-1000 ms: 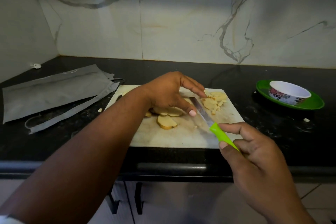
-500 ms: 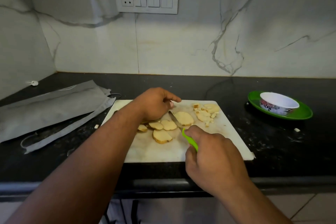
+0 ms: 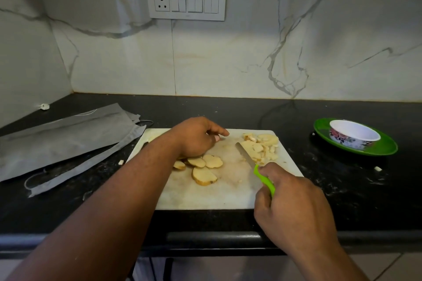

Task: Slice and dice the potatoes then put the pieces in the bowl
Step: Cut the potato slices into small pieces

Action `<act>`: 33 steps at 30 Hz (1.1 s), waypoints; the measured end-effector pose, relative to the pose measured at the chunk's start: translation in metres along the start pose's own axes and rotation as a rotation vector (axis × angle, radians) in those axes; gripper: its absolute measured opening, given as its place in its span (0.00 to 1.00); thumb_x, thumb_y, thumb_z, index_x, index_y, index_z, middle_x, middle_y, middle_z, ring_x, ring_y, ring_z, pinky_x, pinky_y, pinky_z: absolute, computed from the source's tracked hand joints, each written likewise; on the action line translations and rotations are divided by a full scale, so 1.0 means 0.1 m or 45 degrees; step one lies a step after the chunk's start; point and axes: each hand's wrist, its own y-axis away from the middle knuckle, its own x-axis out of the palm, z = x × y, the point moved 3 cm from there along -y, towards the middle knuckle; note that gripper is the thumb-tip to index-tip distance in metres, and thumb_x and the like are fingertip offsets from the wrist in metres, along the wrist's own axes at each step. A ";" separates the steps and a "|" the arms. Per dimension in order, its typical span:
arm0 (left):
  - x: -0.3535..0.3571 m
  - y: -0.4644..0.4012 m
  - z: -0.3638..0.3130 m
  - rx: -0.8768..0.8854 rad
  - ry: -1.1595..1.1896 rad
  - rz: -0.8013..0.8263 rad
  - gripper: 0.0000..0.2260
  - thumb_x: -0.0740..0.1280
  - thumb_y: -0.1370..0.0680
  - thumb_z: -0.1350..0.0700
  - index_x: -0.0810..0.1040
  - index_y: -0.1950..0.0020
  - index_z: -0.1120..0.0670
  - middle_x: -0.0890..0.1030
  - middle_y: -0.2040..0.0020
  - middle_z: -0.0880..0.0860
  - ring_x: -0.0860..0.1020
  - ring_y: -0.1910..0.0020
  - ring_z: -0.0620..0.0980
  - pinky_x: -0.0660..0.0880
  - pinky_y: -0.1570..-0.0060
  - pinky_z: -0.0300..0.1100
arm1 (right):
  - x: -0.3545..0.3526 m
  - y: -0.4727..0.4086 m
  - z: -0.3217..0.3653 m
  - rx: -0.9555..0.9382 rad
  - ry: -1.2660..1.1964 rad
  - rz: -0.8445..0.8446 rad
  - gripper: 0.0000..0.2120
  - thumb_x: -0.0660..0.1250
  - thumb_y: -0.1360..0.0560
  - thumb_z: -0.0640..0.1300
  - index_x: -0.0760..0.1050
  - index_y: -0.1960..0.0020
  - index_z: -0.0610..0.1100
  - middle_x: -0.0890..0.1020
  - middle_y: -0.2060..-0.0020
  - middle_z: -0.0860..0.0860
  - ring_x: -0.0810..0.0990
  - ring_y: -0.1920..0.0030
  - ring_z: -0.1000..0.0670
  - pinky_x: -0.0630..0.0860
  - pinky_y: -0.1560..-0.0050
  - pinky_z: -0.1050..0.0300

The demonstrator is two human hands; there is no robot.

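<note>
Between the cutting board (image 3: pixel 205 198) and the green plate (image 3: pixel 386 148) at our 2 o'clock we see bare dark surface (image 3: pixel 319 116), wide enough for a hand. At 10 o'clock grey bags (image 3: pixel 64 137) crowd the board's edge. Behind the board, 12 o'clock lies open to the wall.

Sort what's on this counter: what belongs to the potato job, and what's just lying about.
Job: potato slices, diced pieces, knife in right hand, left hand, cutting board, bowl.

Lying about: grey pouches, green plate under the bowl, stray bit.
</note>
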 end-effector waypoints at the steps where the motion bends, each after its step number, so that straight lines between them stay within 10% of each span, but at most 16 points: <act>1: 0.00 0.00 0.00 0.002 0.002 0.007 0.15 0.65 0.15 0.55 0.80 0.31 0.40 0.79 0.29 0.44 0.74 0.40 0.40 0.68 0.38 0.39 | 0.01 0.00 -0.02 -0.001 -0.007 -0.007 0.19 0.61 0.25 0.53 0.71 0.34 0.61 0.82 0.60 0.55 0.79 0.60 0.50 0.77 0.60 0.55; 16: -0.21 0.11 -0.04 0.056 0.090 -0.098 0.04 0.74 0.22 0.43 0.87 0.49 0.39 0.84 0.47 0.36 0.80 0.46 0.38 0.74 0.45 0.41 | -0.27 0.14 -0.36 -0.085 -0.114 0.072 0.18 0.69 0.30 0.50 0.76 0.42 0.64 0.72 0.76 0.60 0.72 0.75 0.55 0.62 0.75 0.65; 24: -0.22 0.05 0.09 0.018 -0.052 0.033 0.02 0.77 0.25 0.44 0.88 0.55 0.40 0.81 0.40 0.38 0.76 0.36 0.43 0.70 0.29 0.55 | -0.37 0.55 -0.42 -0.042 -0.420 0.147 0.17 0.64 0.35 0.61 0.78 0.46 0.71 0.82 0.62 0.66 0.80 0.65 0.65 0.75 0.62 0.72; 33: -0.25 0.10 0.12 -0.033 -0.129 0.253 0.08 0.80 0.27 0.45 0.87 0.50 0.37 0.77 0.34 0.38 0.73 0.31 0.44 0.67 0.27 0.52 | -0.35 0.04 -0.60 -0.045 -0.093 0.141 0.17 0.70 0.31 0.50 0.79 0.45 0.66 0.77 0.73 0.62 0.76 0.71 0.57 0.67 0.72 0.68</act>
